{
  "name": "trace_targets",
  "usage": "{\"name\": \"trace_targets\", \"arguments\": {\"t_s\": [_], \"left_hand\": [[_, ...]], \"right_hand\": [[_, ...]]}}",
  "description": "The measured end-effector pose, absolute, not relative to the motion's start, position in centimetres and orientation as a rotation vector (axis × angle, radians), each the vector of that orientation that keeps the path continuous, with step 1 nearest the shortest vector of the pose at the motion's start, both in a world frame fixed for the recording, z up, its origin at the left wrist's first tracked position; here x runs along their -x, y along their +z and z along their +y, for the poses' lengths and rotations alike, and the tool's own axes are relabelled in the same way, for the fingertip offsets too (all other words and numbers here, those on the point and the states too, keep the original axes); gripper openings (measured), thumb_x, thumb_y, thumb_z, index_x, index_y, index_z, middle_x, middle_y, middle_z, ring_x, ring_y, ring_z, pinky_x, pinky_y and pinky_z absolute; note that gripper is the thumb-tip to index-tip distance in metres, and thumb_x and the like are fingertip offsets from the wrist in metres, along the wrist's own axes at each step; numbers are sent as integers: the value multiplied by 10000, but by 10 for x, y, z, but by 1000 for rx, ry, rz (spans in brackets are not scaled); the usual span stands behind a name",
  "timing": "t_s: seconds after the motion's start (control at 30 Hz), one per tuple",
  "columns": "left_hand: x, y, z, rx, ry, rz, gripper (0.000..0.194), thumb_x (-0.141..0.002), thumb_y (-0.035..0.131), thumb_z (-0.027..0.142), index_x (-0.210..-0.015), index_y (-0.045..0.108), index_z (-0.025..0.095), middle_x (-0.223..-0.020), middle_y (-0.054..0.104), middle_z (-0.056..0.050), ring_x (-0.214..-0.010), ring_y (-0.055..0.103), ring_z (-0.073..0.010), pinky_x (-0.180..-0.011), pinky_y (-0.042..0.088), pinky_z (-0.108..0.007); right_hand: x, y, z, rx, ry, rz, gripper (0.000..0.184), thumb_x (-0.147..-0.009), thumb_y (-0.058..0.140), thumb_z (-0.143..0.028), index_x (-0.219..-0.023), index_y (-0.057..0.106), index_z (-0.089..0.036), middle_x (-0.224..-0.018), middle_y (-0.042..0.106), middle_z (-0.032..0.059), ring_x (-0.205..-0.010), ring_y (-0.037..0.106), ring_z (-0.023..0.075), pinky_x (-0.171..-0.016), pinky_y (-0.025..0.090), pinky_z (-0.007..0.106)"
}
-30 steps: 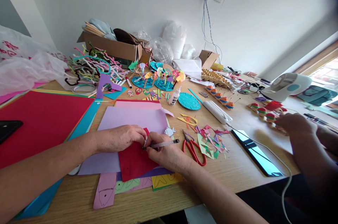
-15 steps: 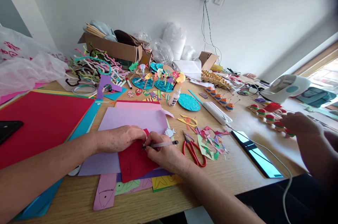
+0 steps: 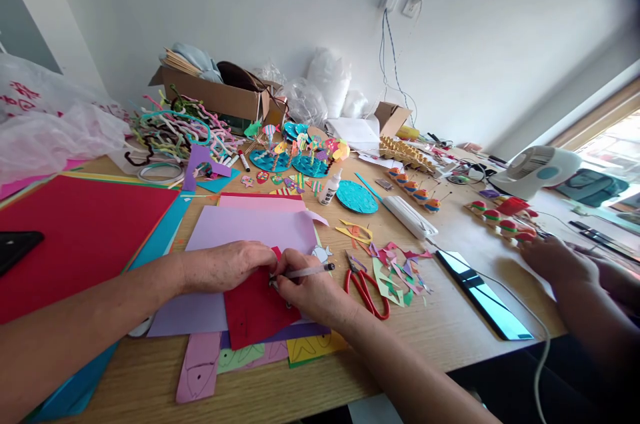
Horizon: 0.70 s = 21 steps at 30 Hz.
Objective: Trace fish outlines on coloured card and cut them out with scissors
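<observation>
My right hand (image 3: 307,284) is closed around a pen (image 3: 313,270) with a clear barrel and a dark end, its tip down on a sheet of red paper (image 3: 250,314). At the paper's upper edge, my left hand (image 3: 235,264) has its fingers curled in, holding the sheet; the fingertips are partly hidden. A small pale bit shows between the hands, too small to name. Faint drawn marks are on the red paper. Beneath it lie a lilac sheet (image 3: 175,314) and strips with fish outlines, among them a pink strip (image 3: 197,371). A white paper fish (image 3: 321,253) lies beside my right hand.
Red-handled scissors (image 3: 367,294) and paper scraps (image 3: 400,271) lie to the right, then a phone (image 3: 485,294) and cable. A glue bottle (image 3: 330,188) stands behind, near a blue disc (image 3: 357,197). A large red sheet (image 3: 90,224) is left. Another person's hands (image 3: 560,261) work at right.
My two hands keep almost the same place on the red paper, with the pen slightly shifted. The other person's hands have lowered and moved left. The whole view has tilted slightly.
</observation>
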<state>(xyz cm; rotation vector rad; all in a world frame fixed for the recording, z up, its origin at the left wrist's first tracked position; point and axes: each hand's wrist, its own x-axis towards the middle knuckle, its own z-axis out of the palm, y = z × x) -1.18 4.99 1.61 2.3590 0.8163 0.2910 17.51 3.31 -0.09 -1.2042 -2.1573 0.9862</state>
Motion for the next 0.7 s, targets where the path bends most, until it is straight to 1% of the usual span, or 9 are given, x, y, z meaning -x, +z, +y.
{"name": "trace_targets", "arguments": {"t_s": [0.17,0.23,0.3,0.37,0.43,0.5,0.6,0.7], "left_hand": [[17,11,53,-2379,326,830,333,-838,328,43,-940,611,185,-950,669,-19,-871,601,-130,-790,438,-201],[23,13,53,-2397,357,856,367,-789,324,-5,-936,612,169,-957,669,-32,-897,600,-132,-819,431,-204],[28,18,49,-2423,387,901,399,-708,332,-46,-903,617,153,-947,662,-51,-913,593,-149,-839,424,-225],[27,23,36,-2454,385,936,392,-659,356,-50,-857,626,153,-924,655,-60,-900,589,-173,-824,430,-252],[20,26,16,-2495,335,951,352,-687,386,-26,-839,640,165,-897,661,-58,-873,593,-198,-777,455,-277],[5,25,-5,-2653,202,1045,298,-735,413,10,-825,649,168,-894,672,-67,-824,604,-217,-758,486,-316],[-16,15,-26,-2873,68,1194,384,-752,425,19,-1052,636,130,-1066,672,-127,-960,599,-277,-815,499,-399],[-26,4,-33,-2966,-21,1249,395,-791,442,60,-1147,608,106,-1128,663,-154,-1021,592,-308,-830,503,-437]], "right_hand": [[-175,-2,33,1191,1024,-2136,143,-662,503,-58,-673,492,-200,-521,484,-76,-459,420,78,-448,297,171],[-175,-2,33,1205,1037,-2128,140,-666,507,-62,-675,492,-202,-509,472,-79,-449,413,78,-440,290,171],[-175,-2,33,1223,1049,-2123,142,-668,509,-63,-667,485,-202,-503,463,-80,-445,412,77,-436,288,170],[-175,-2,33,1227,1058,-2122,148,-667,509,-59,-658,474,-203,-501,461,-81,-448,414,77,-436,288,168],[-175,-2,33,1215,1055,-2123,151,-666,509,-58,-651,467,-203,-499,459,-82,-451,415,76,-438,290,167],[-175,-2,33,1203,1019,-2127,146,-667,513,-64,-644,467,-201,-508,466,-80,-466,422,77,-452,303,168],[-175,-3,34,1191,971,-2130,131,-669,519,-74,-644,480,-196,-545,493,-68,-506,442,82,-479,327,168],[-176,-3,34,1184,997,-2127,123,-673,514,-74,-665,498,-196,-564,506,-62,-516,448,86,-477,331,169]]}}
